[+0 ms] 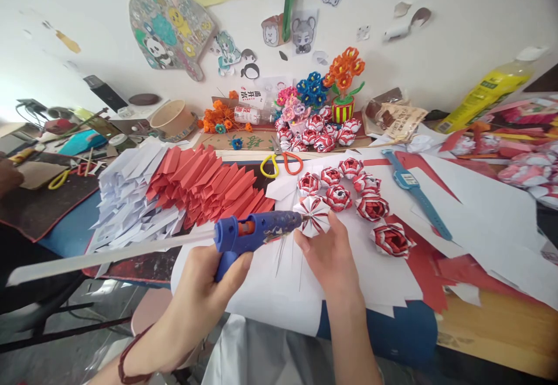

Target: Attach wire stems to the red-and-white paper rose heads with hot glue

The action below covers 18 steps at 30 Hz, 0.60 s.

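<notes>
My left hand (211,283) is wrapped round the handle of a blue glue gun (257,231), with a long white glue stick (117,257) sticking out of its back end. The gun's nozzle touches or nearly touches the middle of a red and white paper flower (314,217). Thumb and fingers of my right hand (329,251) pinch this flower by its edge, its striped underside facing me. Several finished-looking red and white paper flowers (337,198) lie just beyond it on white paper sheets (270,292).
Folded white strips (131,193) and red strips (204,184) are heaped on the left. Scissors (281,164) lie behind the flowers, a blue watch (410,181) to the right. Along the wall stand a flower pot (343,109) and a yellow bottle (488,91). A person's hand (9,175) shows far left.
</notes>
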Available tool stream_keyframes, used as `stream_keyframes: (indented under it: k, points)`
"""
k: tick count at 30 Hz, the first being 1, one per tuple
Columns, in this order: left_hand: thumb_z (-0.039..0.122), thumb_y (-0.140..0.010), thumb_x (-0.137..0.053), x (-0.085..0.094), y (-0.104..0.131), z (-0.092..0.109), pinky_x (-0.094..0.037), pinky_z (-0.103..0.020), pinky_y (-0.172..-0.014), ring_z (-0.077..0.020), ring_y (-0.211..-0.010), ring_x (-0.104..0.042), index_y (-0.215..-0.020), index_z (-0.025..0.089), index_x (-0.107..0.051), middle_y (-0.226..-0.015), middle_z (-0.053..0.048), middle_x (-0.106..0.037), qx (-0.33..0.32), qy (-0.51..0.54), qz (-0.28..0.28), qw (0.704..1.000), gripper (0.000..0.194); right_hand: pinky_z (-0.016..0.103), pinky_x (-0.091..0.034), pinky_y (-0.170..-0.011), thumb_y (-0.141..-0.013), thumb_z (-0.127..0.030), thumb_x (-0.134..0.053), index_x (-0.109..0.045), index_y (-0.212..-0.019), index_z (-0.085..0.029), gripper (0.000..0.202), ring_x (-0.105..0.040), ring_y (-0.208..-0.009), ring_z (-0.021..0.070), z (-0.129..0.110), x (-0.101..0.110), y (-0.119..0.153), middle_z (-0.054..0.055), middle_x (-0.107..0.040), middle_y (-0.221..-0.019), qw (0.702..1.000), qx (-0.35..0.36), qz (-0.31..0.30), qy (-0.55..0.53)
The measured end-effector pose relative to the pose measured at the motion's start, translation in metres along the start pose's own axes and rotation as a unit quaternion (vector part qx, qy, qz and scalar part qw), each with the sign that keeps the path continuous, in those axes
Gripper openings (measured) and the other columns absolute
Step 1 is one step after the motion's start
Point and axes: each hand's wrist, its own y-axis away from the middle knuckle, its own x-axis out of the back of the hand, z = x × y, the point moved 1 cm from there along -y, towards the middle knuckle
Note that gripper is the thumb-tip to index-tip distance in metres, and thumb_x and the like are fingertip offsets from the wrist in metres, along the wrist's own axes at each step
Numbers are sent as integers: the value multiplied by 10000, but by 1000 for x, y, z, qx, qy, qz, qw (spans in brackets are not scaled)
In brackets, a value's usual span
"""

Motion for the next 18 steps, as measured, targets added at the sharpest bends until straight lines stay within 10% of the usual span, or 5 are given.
stream_keyframes:
  k: [18]
  points:
    - [385,-799,-529,2,2,6,-300,-205,-380,-135,-471,-448,-527,199,-532,-443,21,-412,-44,-59,70,995,329,229,-359,-496,-858,-437,-690,-675,-832,-236,204,-445,-638,114,-1,-1,0,-16,-565,-777,1000,5,15,19]
